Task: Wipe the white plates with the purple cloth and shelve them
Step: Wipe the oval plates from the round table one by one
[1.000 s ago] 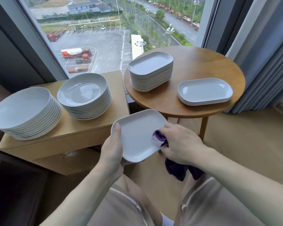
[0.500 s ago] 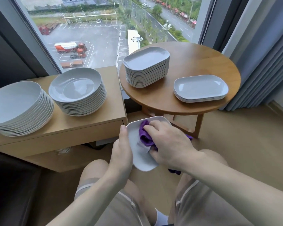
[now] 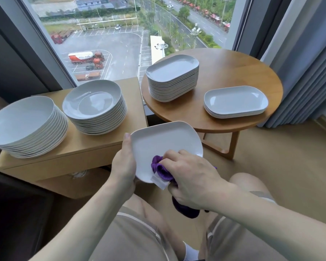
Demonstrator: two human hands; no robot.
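White rounded-rectangular plate (image 3: 164, 142) is being held tilted above the person's lap, at 6 o'clock from the round wooden worktop (image 3: 231, 72). Left hand (image 3: 123, 166) is gripping its left rim, thumb lying up along the edge, fingers hidden beneath. Right hand (image 3: 191, 178) is clutching the bunched purple cloth (image 3: 161, 168) and pressing it against the plate's near face; a white tag on the cloth is showing at the plate's lower edge, and more cloth is hanging dark below the palm.

On the round worktop a tall stack of white rectangular plates (image 3: 172, 78) is sitting at 9 o'clock, and a short stack of the same plates (image 3: 235, 101) at 4 o'clock, the two well apart.

At 9 o'clock from the held plate, a rectangular light-wood worktop (image 3: 94, 146) is carrying two stacks of round white plates: one stack (image 3: 94, 106) near its right end, the other (image 3: 24, 125) at its left end, the two just beside each other.

Grey curtain (image 3: 309, 63) is hanging at 3 o'clock.
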